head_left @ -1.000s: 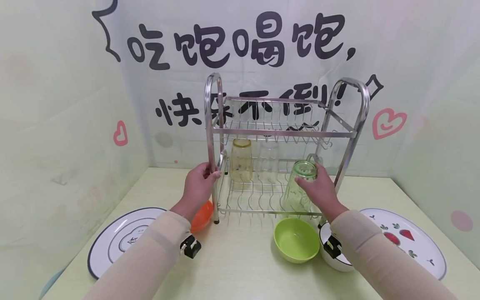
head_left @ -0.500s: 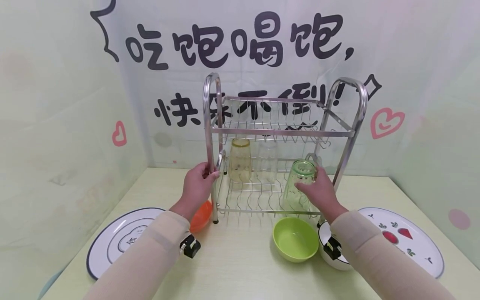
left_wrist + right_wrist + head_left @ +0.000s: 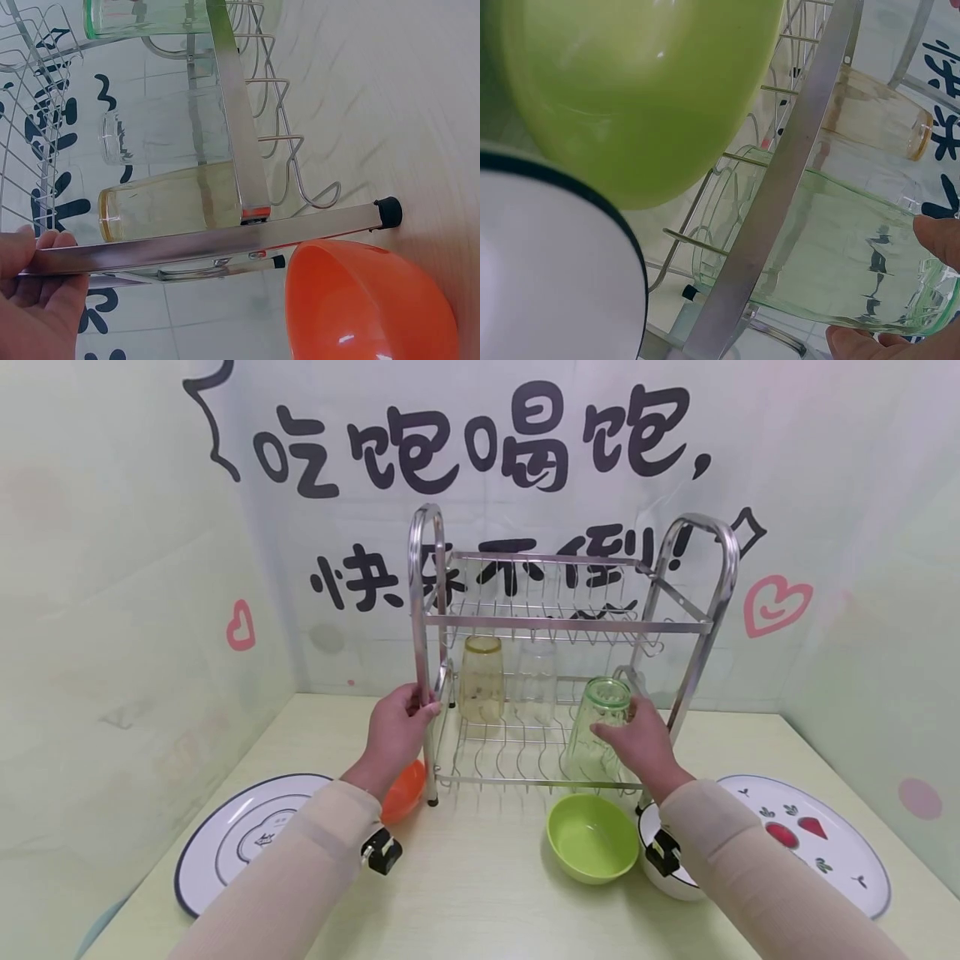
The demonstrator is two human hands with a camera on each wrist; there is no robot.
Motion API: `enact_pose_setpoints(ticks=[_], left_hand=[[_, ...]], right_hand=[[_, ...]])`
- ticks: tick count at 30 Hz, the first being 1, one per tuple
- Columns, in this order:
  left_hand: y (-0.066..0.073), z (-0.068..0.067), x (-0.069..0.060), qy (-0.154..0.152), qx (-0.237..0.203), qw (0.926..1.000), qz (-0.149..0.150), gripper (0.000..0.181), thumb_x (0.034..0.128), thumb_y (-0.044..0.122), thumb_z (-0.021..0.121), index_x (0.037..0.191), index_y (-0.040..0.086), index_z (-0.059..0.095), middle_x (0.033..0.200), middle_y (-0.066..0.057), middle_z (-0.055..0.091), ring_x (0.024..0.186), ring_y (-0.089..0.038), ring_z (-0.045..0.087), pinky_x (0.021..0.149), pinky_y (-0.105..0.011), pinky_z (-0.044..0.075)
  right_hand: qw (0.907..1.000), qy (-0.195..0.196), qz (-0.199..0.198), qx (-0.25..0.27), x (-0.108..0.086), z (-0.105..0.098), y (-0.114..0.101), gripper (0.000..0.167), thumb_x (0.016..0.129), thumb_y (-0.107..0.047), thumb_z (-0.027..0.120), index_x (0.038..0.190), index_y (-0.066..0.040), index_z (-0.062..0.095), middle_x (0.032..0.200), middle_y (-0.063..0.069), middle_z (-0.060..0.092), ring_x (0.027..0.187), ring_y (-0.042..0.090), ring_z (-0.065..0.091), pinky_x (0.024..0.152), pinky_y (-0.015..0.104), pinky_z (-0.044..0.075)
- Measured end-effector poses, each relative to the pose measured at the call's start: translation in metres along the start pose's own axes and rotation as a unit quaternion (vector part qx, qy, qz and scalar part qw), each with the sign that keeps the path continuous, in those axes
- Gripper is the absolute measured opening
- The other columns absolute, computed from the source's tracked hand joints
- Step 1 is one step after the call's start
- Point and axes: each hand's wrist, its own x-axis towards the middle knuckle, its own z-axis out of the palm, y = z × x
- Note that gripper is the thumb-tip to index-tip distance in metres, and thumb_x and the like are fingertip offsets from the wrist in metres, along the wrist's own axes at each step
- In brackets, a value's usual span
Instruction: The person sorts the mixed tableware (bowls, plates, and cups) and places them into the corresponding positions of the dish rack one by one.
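A two-tier metal dish rack (image 3: 562,627) stands on the table. My left hand (image 3: 396,727) grips its left front post, with the thumb on the near side. At the lower tier's right end, my right hand (image 3: 641,739) holds a green glass (image 3: 588,747) near its upper end, thumb on one side and fingers on the other. The glass is upside down, its wide mouth down among the lower wires (image 3: 840,240). Further left on that tier are a clear glass (image 3: 535,689) and an amber glass (image 3: 482,685), also upside down.
In front of the rack sit a lime-green bowl (image 3: 592,839) and a white dark-rimmed bowl (image 3: 671,883), partly under my right sleeve. An orange bowl (image 3: 403,793) is by the left post. Large plates lie at left (image 3: 217,852) and right (image 3: 840,868).
The green glass and both hands stay practically in place. The right fingers shift very slightly on the glass; the view itself sways a little.
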Motion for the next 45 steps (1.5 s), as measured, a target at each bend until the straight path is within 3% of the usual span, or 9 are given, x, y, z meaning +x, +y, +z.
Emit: enact_pose_setpoints(ticks=[18,30,45], left_hand=[[-0.001,-0.001,0.002,0.0,0.002,1.0,0.005,0.022,0.0962,0.014,0.06,0.114,0.001,0.059,0.111,-0.015,0.063,0.1,-0.028,0.056,0.093,-0.043,0.049],[-0.002,-0.001,0.002,0.001,0.002,1.0,0.005,0.022,0.096,0.014,0.06,0.114,0.002,0.06,0.109,-0.015,0.063,0.098,-0.027,0.055,0.091,-0.042,0.049],[-0.004,0.0,0.003,-0.004,-0.006,1.0,0.002,0.02,0.0959,0.013,0.06,0.113,0.003,0.06,0.111,-0.014,0.063,0.1,-0.028,0.056,0.093,-0.043,0.05]], right_hand=[[1.0,-0.001,0.01,0.0,0.01,0.001,-0.001,0.077,0.092,-0.022,0.063,0.147,0.009,0.019,0.147,0.031,0.03,0.135,0.047,0.031,0.109,0.057,0.03],[1.0,0.002,0.006,0.001,0.018,0.002,-0.005,0.069,0.091,-0.02,0.063,0.143,0.009,0.029,0.142,0.03,0.039,0.129,0.046,0.039,0.105,0.057,0.035],[0.9998,-0.002,0.019,0.0,0.028,0.001,-0.01,0.068,0.092,-0.021,0.061,0.143,0.009,0.028,0.143,0.029,0.038,0.13,0.045,0.038,0.106,0.057,0.034]])
